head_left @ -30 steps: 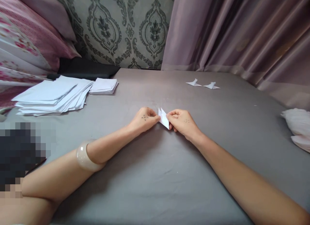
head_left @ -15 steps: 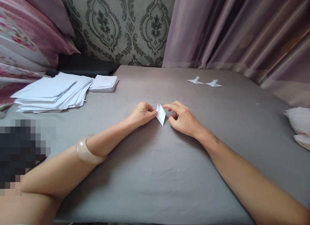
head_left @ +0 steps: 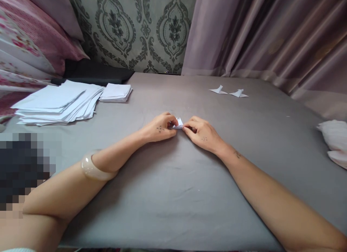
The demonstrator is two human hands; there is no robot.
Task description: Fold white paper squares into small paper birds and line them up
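A small white piece of folded paper (head_left: 179,124) with pointed tips is between my two hands, just above or on the grey cloth surface (head_left: 173,194). My left hand (head_left: 162,128) curls its fingers and thumb around the paper's left side. At the right corner, my right hand (head_left: 202,132) pinches the paper between thumb and index finger. Part of the fold is hidden behind the left fingertips. A pale bangle (head_left: 94,169) sits on my left forearm.
Two folded paper birds (head_left: 219,90) stand at the back right. Back left, a large stack of white sheets (head_left: 54,102) lies beside a smaller paper stack (head_left: 115,93). White fabric (head_left: 334,140) rests at the right edge, and a purple curtain (head_left: 244,35) hangs behind.
The folded paper has turned from upright to lying low and flatter. My right hand has moved left and closed onto its right corner; before, its fingers were spread beside it.
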